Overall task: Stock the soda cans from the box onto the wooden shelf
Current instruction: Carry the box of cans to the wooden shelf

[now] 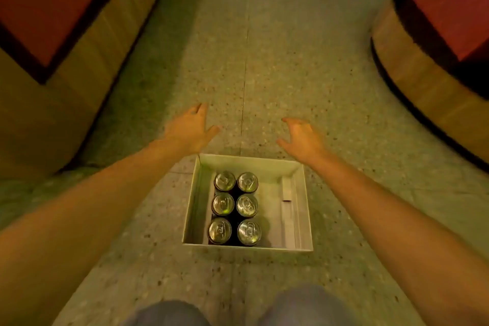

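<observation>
The box [299, 209] sits on the floor [277, 74] between the person's outstretched arms, just ahead of the knees [169, 312]. Inside it 6 cans [235, 208] stand upright in 2 columns of 3, packed toward the left half, tops up; the right half is bare.

Both hands hover beyond the box's far edge, above the floor, touching nothing. The left hand [189, 131] is spread, fingers loosely extended forward. The right hand [304, 139] is also spread, fingers curled as if to grasp, holding nothing.

So the cans lie back toward the body and below both hands. Each can's long axis is vertical, so a grasp probably means drawing a hand back and dropping it over a top or around a side. The left hand looks slightly nearer the left column, the right hand nearer the right column; the back row is closest to both.

No wooden shelf can be picked out with certainty; low blurred structures [79, 61] flank the floor at either side.
</observation>
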`<control>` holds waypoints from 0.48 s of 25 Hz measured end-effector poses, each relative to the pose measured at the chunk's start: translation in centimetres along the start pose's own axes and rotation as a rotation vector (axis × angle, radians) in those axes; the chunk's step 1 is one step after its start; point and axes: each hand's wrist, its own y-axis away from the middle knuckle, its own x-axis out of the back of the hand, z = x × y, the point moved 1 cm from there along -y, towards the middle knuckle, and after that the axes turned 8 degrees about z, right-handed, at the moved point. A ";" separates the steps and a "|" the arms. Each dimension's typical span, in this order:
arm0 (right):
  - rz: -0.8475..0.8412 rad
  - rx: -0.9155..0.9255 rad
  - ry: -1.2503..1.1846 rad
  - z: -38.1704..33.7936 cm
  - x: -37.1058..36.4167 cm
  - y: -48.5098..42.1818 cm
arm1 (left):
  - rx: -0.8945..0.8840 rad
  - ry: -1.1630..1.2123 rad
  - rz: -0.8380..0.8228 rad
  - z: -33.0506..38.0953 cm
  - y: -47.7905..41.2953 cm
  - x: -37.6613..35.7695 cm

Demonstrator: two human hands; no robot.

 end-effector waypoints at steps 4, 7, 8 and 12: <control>-0.016 -0.158 -0.028 4.2 -7.3 4.4 | 0.043 0.056 0.001 -3.0 2.1 -8.0; 0.046 -0.265 -0.104 6.5 -11.3 7.9 | 0.134 0.169 0.051 -4.9 4.6 -13.0; 0.082 -0.297 -0.151 6.8 -12.0 8.5 | 0.168 0.198 0.065 -5.6 5.3 -14.1; 0.092 -0.465 -0.283 7.9 -13.8 10.6 | 0.294 0.411 0.047 -7.2 7.3 -17.4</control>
